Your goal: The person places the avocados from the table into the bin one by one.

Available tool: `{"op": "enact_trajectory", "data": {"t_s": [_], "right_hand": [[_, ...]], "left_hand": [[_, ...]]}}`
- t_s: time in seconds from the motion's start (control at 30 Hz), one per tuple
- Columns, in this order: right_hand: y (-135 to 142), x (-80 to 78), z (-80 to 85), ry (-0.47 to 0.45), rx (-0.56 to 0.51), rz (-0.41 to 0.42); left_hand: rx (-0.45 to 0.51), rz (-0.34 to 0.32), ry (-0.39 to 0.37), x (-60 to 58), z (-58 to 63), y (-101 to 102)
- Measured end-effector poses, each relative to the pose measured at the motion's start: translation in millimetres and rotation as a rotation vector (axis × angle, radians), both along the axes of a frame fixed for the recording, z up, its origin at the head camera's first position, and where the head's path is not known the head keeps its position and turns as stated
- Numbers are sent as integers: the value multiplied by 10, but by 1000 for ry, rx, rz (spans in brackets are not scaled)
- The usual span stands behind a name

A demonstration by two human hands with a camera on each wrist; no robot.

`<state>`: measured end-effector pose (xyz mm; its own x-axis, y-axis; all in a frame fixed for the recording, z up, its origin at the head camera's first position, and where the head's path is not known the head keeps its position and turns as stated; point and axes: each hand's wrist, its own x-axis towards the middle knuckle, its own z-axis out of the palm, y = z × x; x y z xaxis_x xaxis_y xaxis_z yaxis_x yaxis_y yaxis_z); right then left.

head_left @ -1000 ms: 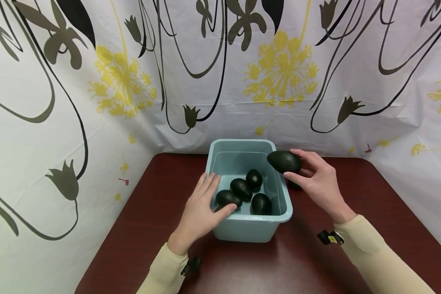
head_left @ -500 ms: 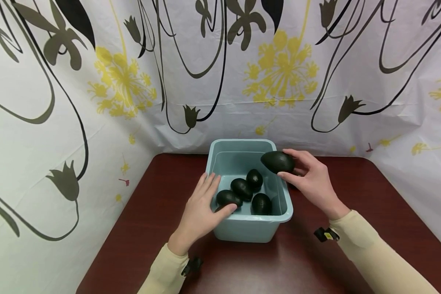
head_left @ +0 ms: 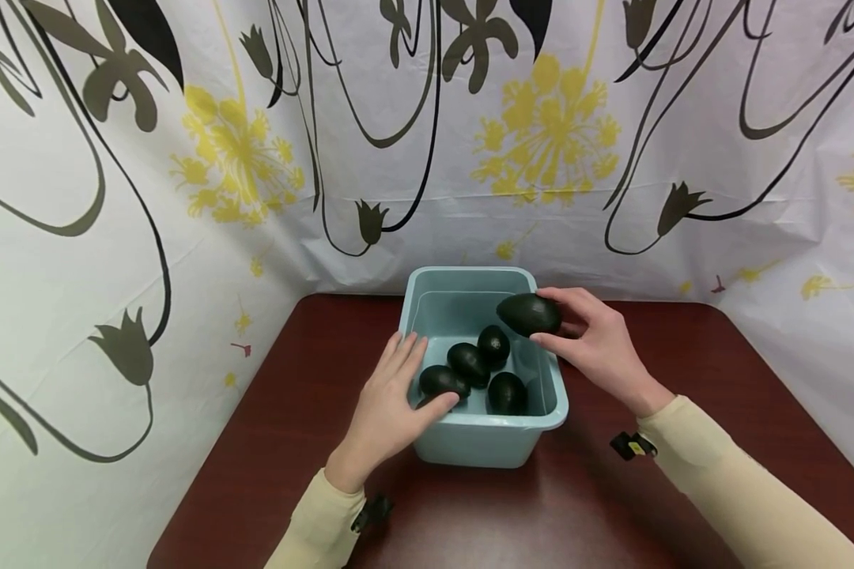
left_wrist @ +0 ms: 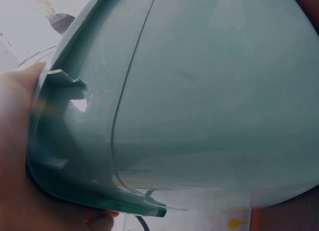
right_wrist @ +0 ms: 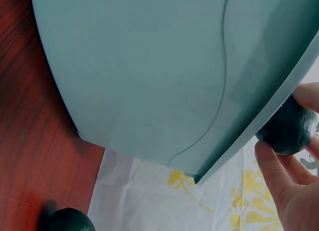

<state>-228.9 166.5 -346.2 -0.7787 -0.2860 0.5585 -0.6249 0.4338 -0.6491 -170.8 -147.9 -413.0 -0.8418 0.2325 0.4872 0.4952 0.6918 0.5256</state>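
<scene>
My right hand (head_left: 598,340) holds a dark green avocado (head_left: 528,314) between thumb and fingers, above the right rim of a light blue plastic tub (head_left: 491,442). In the right wrist view the held avocado (right_wrist: 289,126) shows past the tub's edge. Over the tub's near left corner lies my left hand (head_left: 384,403), fingers extended and thumb spread along the rim. Several more avocados rest on the tub floor, among them one in the middle (head_left: 468,363) and one at the near right (head_left: 507,393). The left hand partly covers the near left ones.
The tub stands on a dark reddish-brown table (head_left: 270,442). In the right wrist view, another avocado (right_wrist: 70,221) lies on the table outside the tub. A white patterned curtain (head_left: 398,182) hangs behind the table and along its sides.
My right hand has moved left with the avocado, bringing it from beside the tub's right rim to over the tub's opening. The left hand and the tub have stayed in place.
</scene>
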Motion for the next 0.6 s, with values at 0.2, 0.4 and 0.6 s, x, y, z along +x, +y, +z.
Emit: {"op": "enact_trajectory", "data": {"t_s": [0.2,0.4,0.6], "right_hand": [[-3,-110,-50,-2,29,29],[28,-326,-173,16,100,50],[-3,-423,-183,37,161,91]], "left_hand": [[-2,3,-2,-5,-7,-3],[0,-1,1,-2,1,-5],[-2,0,-5,-3,8,-1]]}}
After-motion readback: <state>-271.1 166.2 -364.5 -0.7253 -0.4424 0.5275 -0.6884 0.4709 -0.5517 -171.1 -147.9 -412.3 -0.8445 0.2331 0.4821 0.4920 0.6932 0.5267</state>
